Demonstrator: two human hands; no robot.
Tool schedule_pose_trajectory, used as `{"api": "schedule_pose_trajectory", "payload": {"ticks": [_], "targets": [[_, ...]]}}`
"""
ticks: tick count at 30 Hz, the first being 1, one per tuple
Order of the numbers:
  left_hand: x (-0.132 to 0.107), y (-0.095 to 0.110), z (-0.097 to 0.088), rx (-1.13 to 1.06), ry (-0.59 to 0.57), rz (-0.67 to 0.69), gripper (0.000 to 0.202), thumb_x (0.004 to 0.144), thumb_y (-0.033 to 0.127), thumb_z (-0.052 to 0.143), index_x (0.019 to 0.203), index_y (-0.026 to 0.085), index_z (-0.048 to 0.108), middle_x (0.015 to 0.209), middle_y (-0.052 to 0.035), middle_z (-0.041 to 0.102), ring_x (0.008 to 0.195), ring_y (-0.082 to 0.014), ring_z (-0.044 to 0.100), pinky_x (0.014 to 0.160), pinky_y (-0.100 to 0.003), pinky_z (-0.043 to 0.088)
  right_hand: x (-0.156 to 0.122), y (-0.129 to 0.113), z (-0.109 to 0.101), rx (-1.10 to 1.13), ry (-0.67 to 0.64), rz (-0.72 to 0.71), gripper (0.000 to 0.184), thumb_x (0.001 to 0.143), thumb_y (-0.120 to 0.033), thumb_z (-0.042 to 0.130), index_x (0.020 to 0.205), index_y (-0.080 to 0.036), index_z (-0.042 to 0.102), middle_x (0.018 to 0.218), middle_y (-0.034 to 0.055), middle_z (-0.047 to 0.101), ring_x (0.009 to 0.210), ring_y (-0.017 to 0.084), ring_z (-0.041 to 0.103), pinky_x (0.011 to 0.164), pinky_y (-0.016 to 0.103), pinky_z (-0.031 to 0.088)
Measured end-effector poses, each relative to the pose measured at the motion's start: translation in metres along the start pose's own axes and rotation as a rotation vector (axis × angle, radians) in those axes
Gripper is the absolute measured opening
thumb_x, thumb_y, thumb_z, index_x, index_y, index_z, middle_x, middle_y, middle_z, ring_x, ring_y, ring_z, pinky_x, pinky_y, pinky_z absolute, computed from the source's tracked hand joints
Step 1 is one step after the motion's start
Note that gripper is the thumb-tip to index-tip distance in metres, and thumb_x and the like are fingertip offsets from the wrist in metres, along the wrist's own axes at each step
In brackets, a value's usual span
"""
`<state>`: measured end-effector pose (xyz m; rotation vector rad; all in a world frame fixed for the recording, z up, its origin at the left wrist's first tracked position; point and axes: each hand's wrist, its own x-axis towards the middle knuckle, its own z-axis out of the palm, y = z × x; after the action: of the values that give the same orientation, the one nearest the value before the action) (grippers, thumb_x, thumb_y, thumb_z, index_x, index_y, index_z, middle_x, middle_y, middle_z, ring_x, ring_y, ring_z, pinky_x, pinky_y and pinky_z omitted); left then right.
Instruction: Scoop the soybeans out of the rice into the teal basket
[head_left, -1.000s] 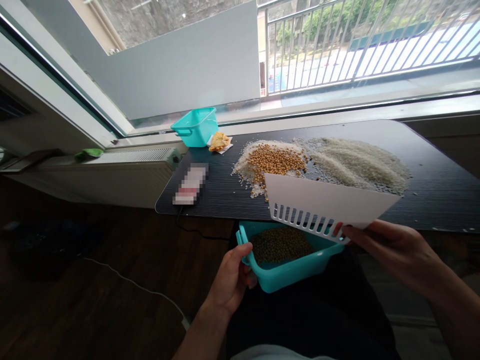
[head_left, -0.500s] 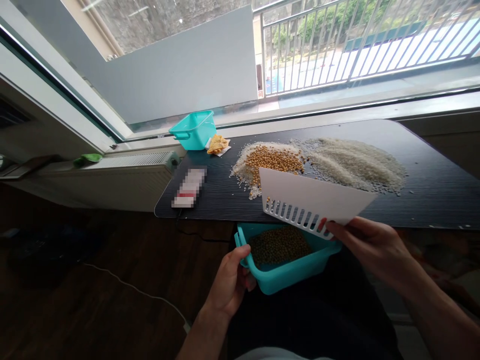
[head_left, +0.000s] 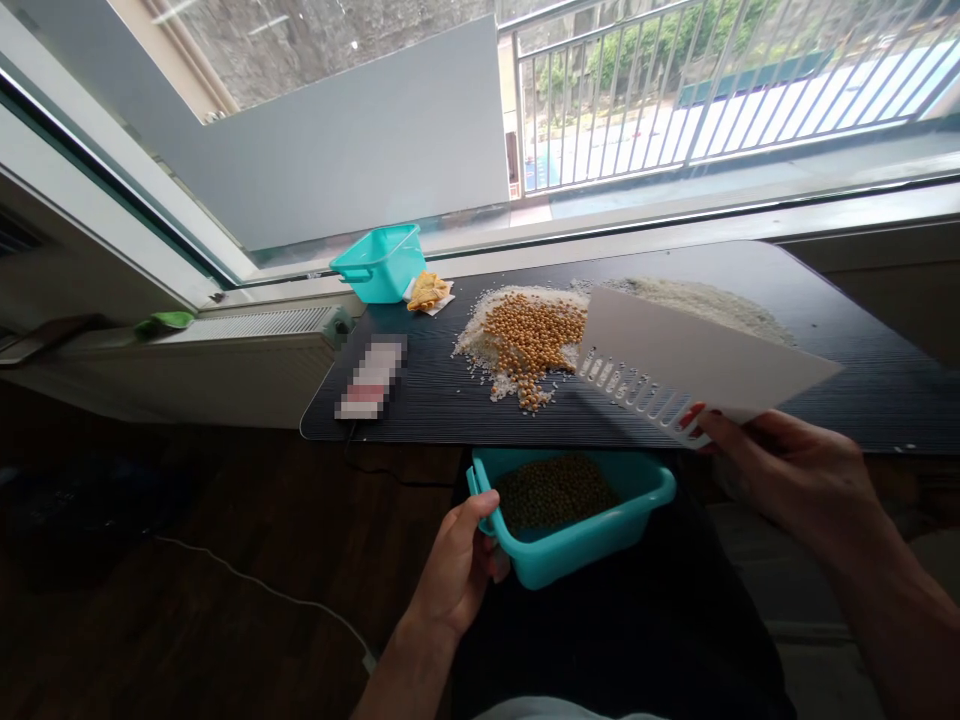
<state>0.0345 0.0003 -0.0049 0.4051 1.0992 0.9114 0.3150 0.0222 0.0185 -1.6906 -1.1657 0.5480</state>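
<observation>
My left hand (head_left: 461, 560) grips the handle end of a turquoise plastic basin (head_left: 592, 560), held at my lap below the table edge. A layer of small dark greenish beans (head_left: 556, 492) lies in it. In my right hand (head_left: 787, 465) is a thin white plastic card (head_left: 712, 350) with a row of slots along one edge, pinched near its lower corner and raised over the table's near edge. Left of the card, yellow soybeans (head_left: 536, 330) rest on white rice grains (head_left: 474, 335). The card partly hides a second pale grain heap (head_left: 709, 300).
A black tabletop (head_left: 427, 390) stands by the window. Another turquoise basin (head_left: 386, 270) sits at its far left, beside a crumpled yellow item (head_left: 429, 290) on white paper. A blurred-out device (head_left: 371, 378) with a cable lies near the left edge. A white radiator (head_left: 255, 340) is further left.
My right hand has moved the slotted card up and to the right, away from above the basin, uncovering more soybeans. My left hand still grips the basin.
</observation>
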Motion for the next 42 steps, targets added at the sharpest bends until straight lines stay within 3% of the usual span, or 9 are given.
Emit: {"api": "schedule_pose_trajectory", "payload": {"ticks": [6,13,21,29,35,42], "targets": [[0.0,-0.001,-0.002,-0.013,-0.008,-0.007,0.038,0.065,0.041,0.069,0.052,0.018,0.042,0.042,0.0079,0.037,0.034,-0.0054,0.035,0.035,-0.019,0.024,0.0,-0.02,0.02,0.01,-0.102,0.006,0.028,0.069,-0.047,0.062,0.079,-0.023,0.072,0.072,-0.001,0.073,0.071,0.02,0.066,0.068,0.031,0.052],[0.0,-0.001,-0.004,-0.032,-0.008,0.005,0.036,0.068,0.039,0.068,0.052,0.018,0.043,0.041,0.008,0.036,0.034,-0.0056,0.037,0.035,-0.019,0.025,0.004,-0.011,0.008,-0.069,0.036,0.039,0.032,0.068,-0.047,0.065,0.082,-0.02,0.073,0.072,0.0019,0.073,0.07,0.02,0.066,0.065,0.028,0.051],[0.0,-0.001,-0.003,-0.024,-0.024,-0.008,0.038,0.066,0.041,0.068,0.051,0.018,0.042,0.041,0.0078,0.037,0.033,-0.0055,0.036,0.035,-0.019,0.025,-0.003,-0.027,0.021,0.027,-0.142,-0.01,0.029,0.065,-0.046,0.066,0.077,-0.02,0.073,0.074,0.0017,0.074,0.072,0.022,0.067,0.066,0.03,0.053],[0.001,-0.001,-0.004,-0.031,-0.013,0.008,0.038,0.065,0.041,0.069,0.051,0.018,0.043,0.041,0.0079,0.037,0.033,-0.0055,0.037,0.034,-0.018,0.025,0.002,-0.027,0.025,0.056,-0.109,-0.052,0.033,0.062,-0.051,0.066,0.073,-0.021,0.073,0.069,0.0021,0.072,0.067,0.02,0.065,0.062,0.032,0.054],[0.001,0.0,-0.004,-0.041,-0.008,-0.004,0.037,0.065,0.041,0.069,0.051,0.018,0.043,0.041,0.0078,0.037,0.033,-0.0054,0.037,0.034,-0.018,0.025,0.009,-0.023,0.036,0.044,-0.179,-0.075,0.034,0.065,-0.051,0.064,0.073,-0.019,0.072,0.07,0.0032,0.072,0.067,0.02,0.064,0.062,0.031,0.052],[0.0,0.002,-0.005,-0.047,-0.021,0.009,0.037,0.065,0.04,0.069,0.05,0.017,0.044,0.04,0.0078,0.037,0.033,-0.0057,0.038,0.035,-0.019,0.026,0.002,-0.029,0.024,0.094,-0.221,-0.014,0.035,0.057,-0.051,0.069,0.074,-0.021,0.074,0.071,0.0036,0.073,0.066,0.02,0.065,0.065,0.034,0.054]]}}
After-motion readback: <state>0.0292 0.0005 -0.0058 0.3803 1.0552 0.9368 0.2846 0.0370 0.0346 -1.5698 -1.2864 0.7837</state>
